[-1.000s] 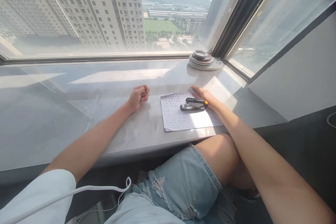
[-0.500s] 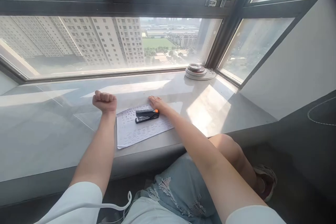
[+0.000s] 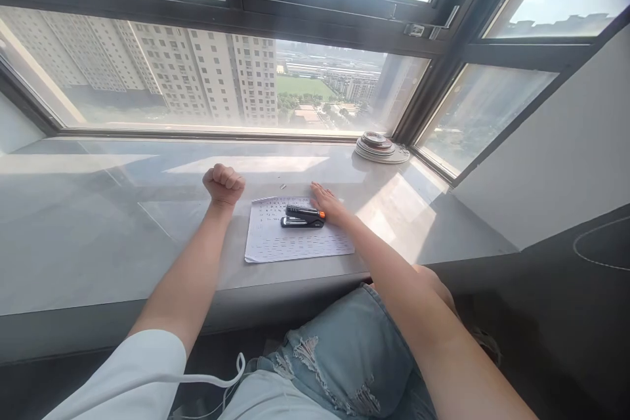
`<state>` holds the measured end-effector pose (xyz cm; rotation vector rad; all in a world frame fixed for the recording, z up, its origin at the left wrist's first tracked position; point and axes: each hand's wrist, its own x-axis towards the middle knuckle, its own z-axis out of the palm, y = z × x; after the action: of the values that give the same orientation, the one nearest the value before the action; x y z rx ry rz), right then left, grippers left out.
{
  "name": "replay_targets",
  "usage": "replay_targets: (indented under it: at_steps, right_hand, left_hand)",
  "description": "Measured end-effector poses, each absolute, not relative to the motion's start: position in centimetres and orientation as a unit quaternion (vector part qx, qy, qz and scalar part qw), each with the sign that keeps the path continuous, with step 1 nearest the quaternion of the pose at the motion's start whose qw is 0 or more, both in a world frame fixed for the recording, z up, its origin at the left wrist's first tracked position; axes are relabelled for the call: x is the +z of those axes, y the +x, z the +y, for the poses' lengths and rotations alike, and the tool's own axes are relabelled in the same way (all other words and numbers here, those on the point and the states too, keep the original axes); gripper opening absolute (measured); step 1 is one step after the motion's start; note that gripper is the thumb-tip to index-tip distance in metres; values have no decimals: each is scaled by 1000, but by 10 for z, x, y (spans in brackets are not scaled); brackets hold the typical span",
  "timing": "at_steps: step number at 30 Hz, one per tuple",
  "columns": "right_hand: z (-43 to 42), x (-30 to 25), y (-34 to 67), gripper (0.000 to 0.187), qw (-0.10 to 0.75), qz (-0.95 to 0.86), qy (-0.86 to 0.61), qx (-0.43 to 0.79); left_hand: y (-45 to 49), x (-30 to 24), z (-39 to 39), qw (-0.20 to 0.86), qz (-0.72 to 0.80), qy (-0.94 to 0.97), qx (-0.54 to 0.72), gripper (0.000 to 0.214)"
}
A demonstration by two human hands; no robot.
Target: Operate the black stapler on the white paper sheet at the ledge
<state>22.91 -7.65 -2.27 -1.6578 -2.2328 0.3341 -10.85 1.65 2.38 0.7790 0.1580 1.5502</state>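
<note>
A printed sheet of paper (image 3: pixel 290 239) lies on the grey stone window sill (image 3: pixel 98 230). A black stapler with an orange end (image 3: pixel 302 216) rests on the sheet's upper part. My right hand (image 3: pixel 325 202) lies flat with fingers stretched out on the paper's upper right corner, just beside the stapler's orange end. My left hand (image 3: pixel 224 184) is closed in a fist, raised a little above the sill to the left of the paper, with nothing visible in it.
A stack of round plates or discs (image 3: pixel 381 146) sits at the sill's far right corner by the window frame. A small pale object (image 3: pixel 282 186) lies on the sill beyond the paper. My knee in torn denim shorts (image 3: pixel 344 348) is below the sill edge.
The view has tilted up and shifted, showing more window. My left fist has lifted off the sill and turned upright. My right hand stays flat beside the stapler.
</note>
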Motion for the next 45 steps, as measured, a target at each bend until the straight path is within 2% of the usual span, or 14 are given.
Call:
replay_targets:
  at_steps: [5,8,13,17,21,24,27,31,35,37,42,45]
  right_hand:
    - [-97,-28,300,58,185,-754,-622,102]
    - [-104,-30,314,54,200,-747,-626,100]
    - [-107,-21,306,44,254,-719,-642,79]
    - [-127,4,297,33,325,-680,-655,56]
    - [-161,23,293,29,406,-655,-625,124]
    - [-175,24,291,31,387,-683,-592,183]
    - [-177,21,289,42,350,-688,-603,200]
    - [-171,17,281,24,360,-704,-583,187]
    - [-167,11,275,21,370,-723,-555,180]
    - [-165,8,276,22,377,-714,-560,189]
    - [-158,0,279,32,393,-677,-566,259]
    - [-157,-4,280,33,402,-664,-558,294]
  left_hand:
    - [-73,18,9,734,73,426,524,49]
    - [-44,14,-4,762,85,513,386,37]
    - [-14,7,-30,732,114,640,202,26]
    - [-6,4,-40,697,119,697,122,27]
    - [-1,2,-43,673,138,718,113,25]
    - [4,-1,-44,623,180,748,142,17]
    - [10,-6,-46,539,219,794,174,15]
    - [21,-14,-52,426,292,815,263,20]
    - [31,-16,-59,330,300,851,277,16]
    - [35,-13,-58,340,326,844,256,14]
    - [46,-6,-46,490,433,749,107,4]
    - [47,-13,-46,448,428,759,201,8]
